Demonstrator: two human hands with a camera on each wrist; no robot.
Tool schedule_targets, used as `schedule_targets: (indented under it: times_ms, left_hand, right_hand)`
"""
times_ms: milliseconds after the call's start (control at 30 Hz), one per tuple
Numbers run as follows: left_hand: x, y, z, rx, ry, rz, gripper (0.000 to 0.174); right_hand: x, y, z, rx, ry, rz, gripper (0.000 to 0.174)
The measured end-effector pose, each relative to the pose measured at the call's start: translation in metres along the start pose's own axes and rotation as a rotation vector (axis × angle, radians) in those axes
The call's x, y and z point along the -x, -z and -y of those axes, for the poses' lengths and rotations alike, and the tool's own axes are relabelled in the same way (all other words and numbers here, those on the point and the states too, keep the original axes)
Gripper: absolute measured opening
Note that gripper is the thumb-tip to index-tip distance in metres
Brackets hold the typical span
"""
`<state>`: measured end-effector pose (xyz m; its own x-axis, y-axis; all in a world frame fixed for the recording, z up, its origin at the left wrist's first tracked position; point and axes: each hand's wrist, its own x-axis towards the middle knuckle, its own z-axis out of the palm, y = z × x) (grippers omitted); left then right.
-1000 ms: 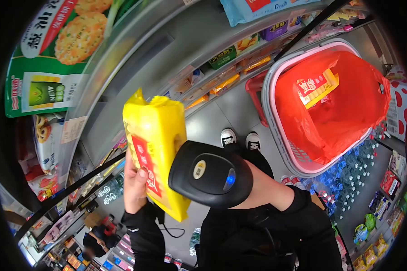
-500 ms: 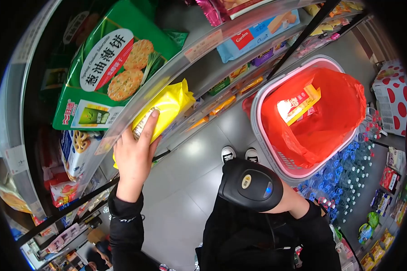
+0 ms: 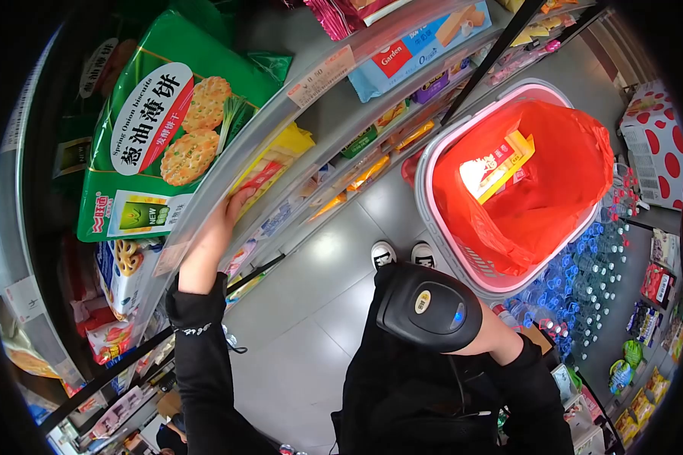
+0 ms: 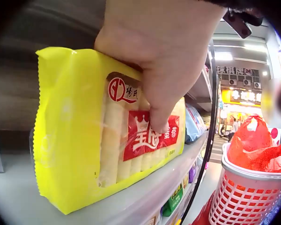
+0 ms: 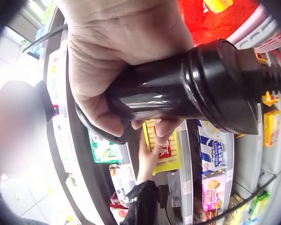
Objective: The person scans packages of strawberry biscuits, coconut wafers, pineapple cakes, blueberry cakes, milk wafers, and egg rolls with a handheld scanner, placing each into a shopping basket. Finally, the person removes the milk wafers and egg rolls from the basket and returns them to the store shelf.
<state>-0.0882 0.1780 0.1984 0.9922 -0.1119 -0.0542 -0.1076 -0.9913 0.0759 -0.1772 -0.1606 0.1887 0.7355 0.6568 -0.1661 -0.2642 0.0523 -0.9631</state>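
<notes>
My left hand (image 3: 214,239) reaches onto a shelf and holds a yellow biscuit pack (image 3: 281,155) with a red label. In the left wrist view the pack (image 4: 70,131) stands upright at the shelf's front edge. The thumb presses on its front face, while the other fingers are hidden behind it. My right hand (image 5: 117,37) grips the black handle of a barcode scanner (image 3: 429,307). The scanner's head, with a small blue light, covers that hand in the head view.
A green pack of spring onion biscuits (image 3: 148,121) lies on the shelf above. To the right stands a pink basket (image 3: 425,167) lined with a red plastic bag (image 3: 554,205), a yellow pack (image 3: 508,167) inside. Bottles (image 3: 584,280) crowd the floor beyond it. A clear shelf lip (image 3: 243,144) fronts the shelf.
My left hand has carried the yellow biscuit pack from in front of the scanner to the shelf, behind its clear lip. The scanner has shifted right, away from the pack.
</notes>
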Motion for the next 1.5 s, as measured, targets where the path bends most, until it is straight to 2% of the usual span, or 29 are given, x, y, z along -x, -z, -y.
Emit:
schedule_targets:
  times_ms: [100,167,267,367,500,567,600,667,800,867,1000,1067,1100,1167,1200,1233,1300,1333,1400,1433,1500]
  left_hand:
    - [0.006,0.002,0.005,0.095,-0.015,0.015,0.046]
    - [0.012,0.0,0.008,0.085,-0.069,-0.184,0.032]
    - [0.019,-0.003,0.017,0.056,-0.034,-0.279,0.03]
    - [0.021,0.004,0.019,0.07,-0.038,-0.178,0.029]
    - [0.024,-0.004,0.03,0.039,-0.109,-0.2,0.033]
    - [0.025,-0.009,0.039,-0.662,-0.334,-0.282,0.03]
    - [0.024,-0.011,0.038,-0.66,-0.339,-0.281,0.03]
    - [0.02,-0.015,0.032,-0.24,-0.207,-0.409,0.031]
    - [0.007,-0.017,0.026,-0.342,-0.185,-0.403,0.031]
    - [-0.001,-0.012,0.021,-0.207,-0.095,-0.311,0.032]
    - [-0.004,-0.017,0.031,-0.369,-0.214,-0.432,0.033]
    - [-0.002,-0.012,0.022,-0.145,-0.069,-0.219,0.036]
    - [-0.001,-0.006,0.012,-0.142,-0.07,-0.215,0.036]
    - [0.001,0.005,-0.009,-0.17,-0.368,-0.324,0.045]
    - [0.001,0.004,-0.009,-0.146,-0.379,-0.349,0.054]
    - [0.0,0.003,-0.008,-0.148,-0.377,-0.346,0.054]
    - [-0.003,0.0,-0.006,-0.394,-0.308,-0.333,0.051]
    - [-0.005,-0.01,0.004,-0.393,-0.308,-0.335,0.051]
    - [-0.006,-0.031,0.023,-0.329,-0.198,-0.462,0.049]
    - [-0.007,-0.034,0.023,-0.326,-0.195,-0.46,0.049]
    - [-0.011,-0.033,0.013,-0.439,-0.07,-0.382,0.044]
  right_hand:
    - [0.001,-0.001,0.0,0.0,0.014,-0.023,0.076]
    - [0.003,0.0,-0.001,0.01,0.023,-0.036,0.075]
    - [0.006,0.0,-0.005,0.003,0.035,-0.027,0.074]
    - [0.01,-0.001,-0.011,-0.019,-0.012,-0.017,0.072]
    - [0.01,-0.004,-0.014,-0.019,-0.018,-0.043,0.066]
    - [0.011,-0.004,-0.014,-0.032,-0.039,-0.042,0.063]
    - [0.012,-0.004,-0.015,-0.003,-0.038,-0.04,0.061]
    - [0.013,-0.004,-0.017,0.022,-0.042,-0.043,0.059]
    - [0.014,-0.007,-0.02,-0.001,-0.063,-0.023,0.058]
    - [0.014,-0.008,-0.021,-0.011,-0.053,-0.028,0.058]
    - [0.014,-0.009,-0.021,-0.016,-0.051,-0.008,0.061]
    - [0.015,-0.011,-0.022,0.008,-0.039,-0.01,0.062]
    - [0.016,-0.012,-0.024,0.008,-0.054,-0.005,0.064]
    - [0.017,-0.012,-0.026,0.007,-0.071,0.006,0.065]
    - [0.016,-0.012,-0.026,0.007,-0.105,0.031,0.066]
    - [0.016,-0.012,-0.027,0.008,-0.136,0.057,0.068]
    - [0.017,-0.012,-0.029,0.009,-0.1,0.063,0.068]
    - [0.017,-0.012,-0.03,0.012,-0.066,0.065,0.069]
    - [0.019,-0.012,-0.031,-0.015,-0.082,0.056,0.069]
    - [0.02,-0.012,-0.032,-0.042,-0.097,0.05,0.069]
    - [0.022,-0.011,-0.035,-0.032,-0.102,0.05,0.069]
